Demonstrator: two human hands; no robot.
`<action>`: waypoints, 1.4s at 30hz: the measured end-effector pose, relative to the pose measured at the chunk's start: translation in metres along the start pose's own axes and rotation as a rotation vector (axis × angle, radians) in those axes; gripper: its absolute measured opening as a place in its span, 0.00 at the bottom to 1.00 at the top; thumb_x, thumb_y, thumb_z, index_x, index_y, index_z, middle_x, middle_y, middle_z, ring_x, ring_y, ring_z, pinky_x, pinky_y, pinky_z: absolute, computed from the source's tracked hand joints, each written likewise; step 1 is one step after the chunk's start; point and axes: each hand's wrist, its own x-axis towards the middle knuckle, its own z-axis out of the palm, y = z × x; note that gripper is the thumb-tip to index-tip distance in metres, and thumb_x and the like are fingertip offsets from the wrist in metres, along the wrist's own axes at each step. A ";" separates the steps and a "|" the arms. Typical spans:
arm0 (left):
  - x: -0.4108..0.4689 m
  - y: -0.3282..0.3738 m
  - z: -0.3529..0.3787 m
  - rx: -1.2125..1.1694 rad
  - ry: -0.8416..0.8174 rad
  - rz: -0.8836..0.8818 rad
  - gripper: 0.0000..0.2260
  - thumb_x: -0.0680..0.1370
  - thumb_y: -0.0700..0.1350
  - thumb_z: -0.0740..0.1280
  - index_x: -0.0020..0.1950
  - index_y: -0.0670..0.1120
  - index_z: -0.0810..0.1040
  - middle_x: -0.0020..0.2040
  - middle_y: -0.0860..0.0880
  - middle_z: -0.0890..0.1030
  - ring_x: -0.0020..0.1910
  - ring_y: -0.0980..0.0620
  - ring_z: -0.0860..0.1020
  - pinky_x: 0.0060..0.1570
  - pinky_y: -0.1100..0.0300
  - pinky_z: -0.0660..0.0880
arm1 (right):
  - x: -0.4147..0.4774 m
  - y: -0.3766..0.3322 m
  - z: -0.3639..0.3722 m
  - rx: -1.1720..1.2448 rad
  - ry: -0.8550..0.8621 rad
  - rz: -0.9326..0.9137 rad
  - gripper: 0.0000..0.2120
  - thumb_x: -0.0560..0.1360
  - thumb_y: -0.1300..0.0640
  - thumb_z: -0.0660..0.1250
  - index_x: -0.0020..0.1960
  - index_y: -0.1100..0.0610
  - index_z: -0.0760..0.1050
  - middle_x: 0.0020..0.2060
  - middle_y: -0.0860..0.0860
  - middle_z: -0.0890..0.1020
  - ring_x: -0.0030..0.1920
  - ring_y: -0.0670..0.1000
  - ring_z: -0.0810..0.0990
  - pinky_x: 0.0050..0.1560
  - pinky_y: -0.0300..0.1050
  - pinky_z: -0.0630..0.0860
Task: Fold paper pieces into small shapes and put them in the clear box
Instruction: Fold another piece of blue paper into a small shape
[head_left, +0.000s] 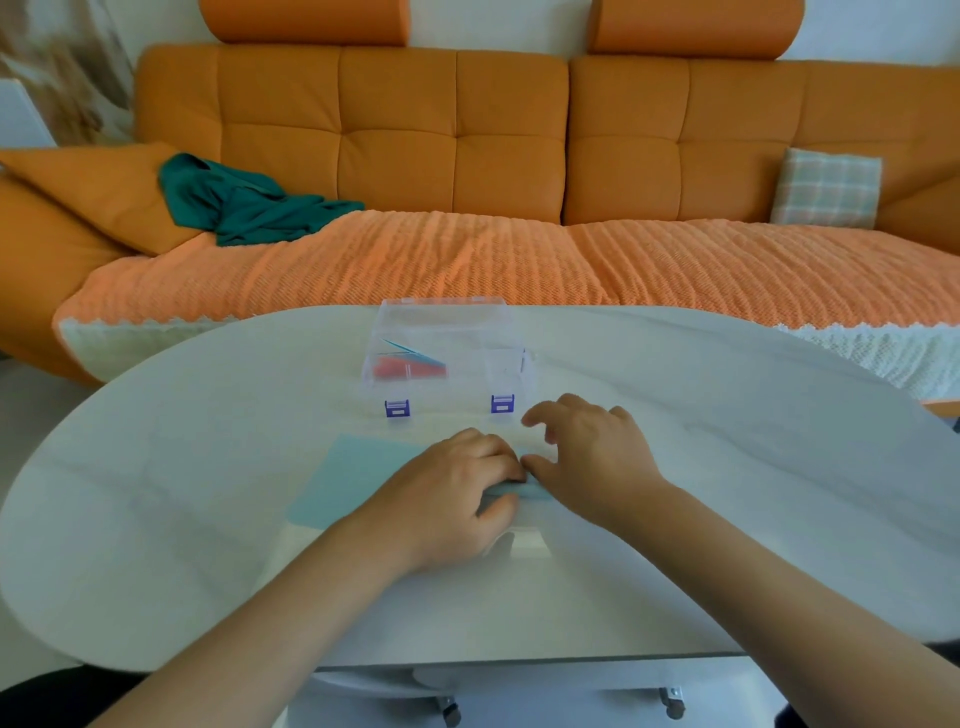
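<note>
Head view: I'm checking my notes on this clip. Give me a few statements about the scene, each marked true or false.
1. The box holds coloured paper pieces. True.
2. The box stands on the floor. False: it stands on the table.
3. The left hand grips the blue paper. True.
4. The green cloth lies on the table. False: it lies on the sofa.
5. The right hand is inside the box. False: it is at the blue paper, in front of the box.
</note>
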 end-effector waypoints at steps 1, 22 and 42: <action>0.000 0.000 0.000 0.005 0.000 0.001 0.18 0.76 0.51 0.58 0.62 0.52 0.80 0.57 0.59 0.77 0.59 0.60 0.70 0.62 0.61 0.70 | -0.001 0.001 0.000 0.015 0.009 -0.048 0.13 0.77 0.44 0.66 0.60 0.42 0.78 0.52 0.43 0.79 0.50 0.48 0.79 0.54 0.45 0.71; -0.030 0.032 0.011 0.263 -0.020 0.050 0.30 0.77 0.57 0.50 0.73 0.44 0.72 0.72 0.49 0.74 0.73 0.52 0.68 0.71 0.62 0.60 | -0.002 0.003 0.002 0.059 -0.076 -0.012 0.09 0.77 0.50 0.63 0.46 0.45 0.83 0.46 0.44 0.81 0.46 0.49 0.79 0.51 0.47 0.71; -0.036 0.031 0.016 0.115 -0.035 -0.066 0.22 0.80 0.61 0.58 0.73 0.59 0.67 0.69 0.59 0.69 0.68 0.59 0.66 0.64 0.59 0.70 | -0.049 0.007 0.008 -0.148 0.186 -0.325 0.06 0.69 0.57 0.72 0.41 0.46 0.84 0.44 0.43 0.83 0.42 0.52 0.78 0.41 0.49 0.73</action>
